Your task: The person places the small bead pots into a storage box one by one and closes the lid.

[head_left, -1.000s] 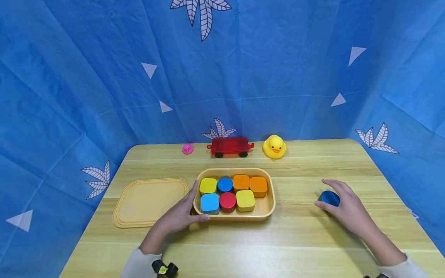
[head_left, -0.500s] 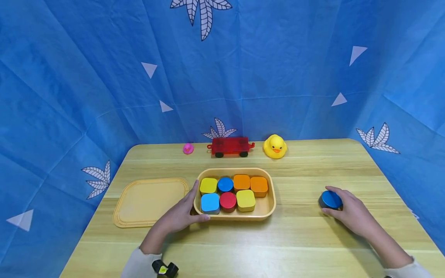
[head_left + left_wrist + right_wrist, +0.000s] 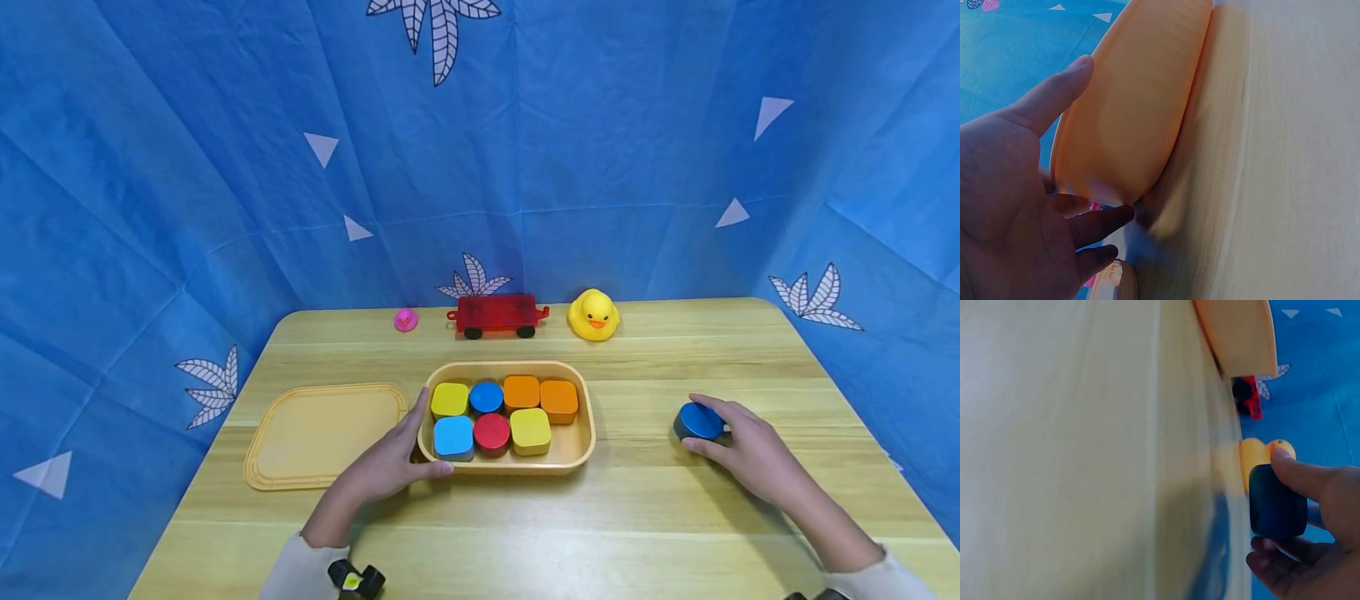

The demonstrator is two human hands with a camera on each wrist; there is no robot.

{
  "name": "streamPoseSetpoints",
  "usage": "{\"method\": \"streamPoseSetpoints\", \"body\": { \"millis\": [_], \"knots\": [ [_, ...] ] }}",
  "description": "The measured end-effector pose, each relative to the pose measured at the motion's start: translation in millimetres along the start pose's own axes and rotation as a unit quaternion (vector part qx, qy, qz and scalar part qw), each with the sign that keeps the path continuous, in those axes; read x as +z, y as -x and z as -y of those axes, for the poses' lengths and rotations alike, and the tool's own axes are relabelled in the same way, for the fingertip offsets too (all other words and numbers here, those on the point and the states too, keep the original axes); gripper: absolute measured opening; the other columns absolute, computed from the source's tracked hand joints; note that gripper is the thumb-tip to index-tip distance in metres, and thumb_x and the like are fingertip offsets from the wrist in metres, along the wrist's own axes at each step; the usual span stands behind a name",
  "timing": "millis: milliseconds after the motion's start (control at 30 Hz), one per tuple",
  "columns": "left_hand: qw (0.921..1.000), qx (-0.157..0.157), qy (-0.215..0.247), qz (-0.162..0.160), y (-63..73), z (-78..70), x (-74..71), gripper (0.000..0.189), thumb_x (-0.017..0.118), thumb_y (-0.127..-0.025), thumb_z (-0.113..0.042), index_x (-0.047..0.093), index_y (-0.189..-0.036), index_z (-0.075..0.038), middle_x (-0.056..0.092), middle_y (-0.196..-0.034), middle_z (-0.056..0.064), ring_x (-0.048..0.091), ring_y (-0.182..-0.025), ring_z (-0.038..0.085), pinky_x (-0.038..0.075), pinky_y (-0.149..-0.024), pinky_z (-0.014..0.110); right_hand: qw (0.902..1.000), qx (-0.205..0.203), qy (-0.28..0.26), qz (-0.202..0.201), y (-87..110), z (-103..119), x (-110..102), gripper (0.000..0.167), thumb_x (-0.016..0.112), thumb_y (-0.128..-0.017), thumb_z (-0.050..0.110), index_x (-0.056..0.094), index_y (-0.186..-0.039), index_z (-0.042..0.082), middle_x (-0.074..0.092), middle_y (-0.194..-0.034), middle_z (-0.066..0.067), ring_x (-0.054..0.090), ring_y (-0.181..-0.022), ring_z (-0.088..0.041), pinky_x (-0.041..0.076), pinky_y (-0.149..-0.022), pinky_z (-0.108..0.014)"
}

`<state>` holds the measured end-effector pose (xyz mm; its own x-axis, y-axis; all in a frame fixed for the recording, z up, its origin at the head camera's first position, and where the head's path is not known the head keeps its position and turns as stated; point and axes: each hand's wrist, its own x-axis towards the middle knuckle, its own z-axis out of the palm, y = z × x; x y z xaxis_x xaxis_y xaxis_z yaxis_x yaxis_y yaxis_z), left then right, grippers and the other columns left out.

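Note:
On the right, in the head view, my right hand point(image 3: 752, 454) pinches a blue round block point(image 3: 697, 422) between thumb and fingers. In the right wrist view the block point(image 3: 1277, 503) shows dark and side-on, seemingly off the tabletop. My left hand point(image 3: 382, 467) rests against the left end of an orange-tan plastic box point(image 3: 517, 469). Its thumb point(image 3: 1063, 87) lies straight along the near side, and the other fingers reach round the end. Inside the box sit several blocks: yellow squares, orange squares, a light-blue square point(image 3: 453, 435), a red round one point(image 3: 492, 433) and a blue round one point(image 3: 486, 397).
A matching flat lid point(image 3: 326, 437) lies left of the box. Along the table's back edge stand a small pink duck point(image 3: 406, 320), a red toy wagon point(image 3: 497, 313) and a yellow duck point(image 3: 593, 316). Blue cloth point(image 3: 600, 150) hangs behind and at both sides.
My right hand has closed its thumb and fingers onto the blue round block and moved it slightly left and away from me. My left hand and the box stay put.

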<state>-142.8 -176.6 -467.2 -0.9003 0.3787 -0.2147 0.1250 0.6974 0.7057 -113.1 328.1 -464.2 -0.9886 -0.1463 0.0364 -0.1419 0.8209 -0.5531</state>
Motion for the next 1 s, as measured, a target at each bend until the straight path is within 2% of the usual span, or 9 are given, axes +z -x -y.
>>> {"method": "streamPoseSetpoints", "body": {
  "millis": [133, 433, 633, 800, 1000],
  "knots": [
    [1.0000, -0.002, -0.001, -0.001, -0.3, -0.4, -0.1, 0.124, 0.079, -0.085, -0.058, -0.010, -0.166, -0.027, 0.005, -0.174, 0.007, 0.015, -0.158, 0.036, 0.025, -0.123, 0.058, 1.0000, -0.003, -0.003, 0.002, -4.2, 13.8, -0.7, 0.074, 0.075, -0.096, 0.039, 0.047, -0.150, -0.003, 0.052, -0.141, -0.036, 0.056, -0.123, -0.053, 0.053, -0.093, -0.064],
    [1.0000, -0.001, 0.003, -0.002, -1.1, 1.2, 0.3, 0.124, 0.079, -0.084, -0.059, -0.010, -0.166, -0.028, 0.006, -0.174, 0.007, 0.015, -0.158, 0.037, 0.025, -0.123, 0.058, 0.9989, -0.043, -0.014, -0.010, -11.9, 44.1, 1.7, 0.071, 0.077, -0.094, 0.036, 0.050, -0.150, 0.002, 0.057, -0.139, -0.030, 0.061, -0.118, -0.047, 0.056, -0.092, -0.060],
    [1.0000, 0.006, 0.003, 0.000, -0.4, 2.1, 0.4, 0.124, 0.079, -0.085, -0.058, -0.010, -0.166, -0.027, 0.006, -0.174, 0.008, 0.015, -0.158, 0.037, 0.025, -0.123, 0.057, 0.9980, -0.057, -0.025, -0.005, -18.7, 65.2, 3.5, 0.068, 0.080, -0.093, 0.028, 0.051, -0.150, 0.005, 0.057, -0.142, -0.027, 0.061, -0.119, -0.045, 0.055, -0.093, -0.060],
    [0.9999, 0.010, 0.003, 0.000, -0.3, 1.7, 0.3, 0.124, 0.079, -0.085, -0.057, -0.009, -0.166, -0.026, 0.006, -0.174, 0.008, 0.015, -0.158, 0.037, 0.025, -0.123, 0.058, 0.9963, -0.080, -0.029, 0.000, -23.6, 79.9, 7.4, 0.068, 0.081, -0.092, 0.023, 0.051, -0.151, 0.009, 0.059, -0.138, -0.023, 0.061, -0.119, -0.042, 0.055, -0.095, -0.060],
    [0.9999, 0.010, 0.002, -0.002, -0.1, 1.4, 0.3, 0.124, 0.079, -0.085, -0.057, -0.010, -0.166, -0.026, 0.006, -0.174, 0.008, 0.015, -0.158, 0.037, 0.026, -0.123, 0.058, 0.9939, -0.104, -0.035, 0.006, -31.3, 94.2, 16.8, 0.067, 0.082, -0.090, 0.020, 0.053, -0.149, 0.009, 0.061, -0.136, -0.019, 0.062, -0.120, -0.039, 0.056, -0.096, -0.057]
  ]
}}
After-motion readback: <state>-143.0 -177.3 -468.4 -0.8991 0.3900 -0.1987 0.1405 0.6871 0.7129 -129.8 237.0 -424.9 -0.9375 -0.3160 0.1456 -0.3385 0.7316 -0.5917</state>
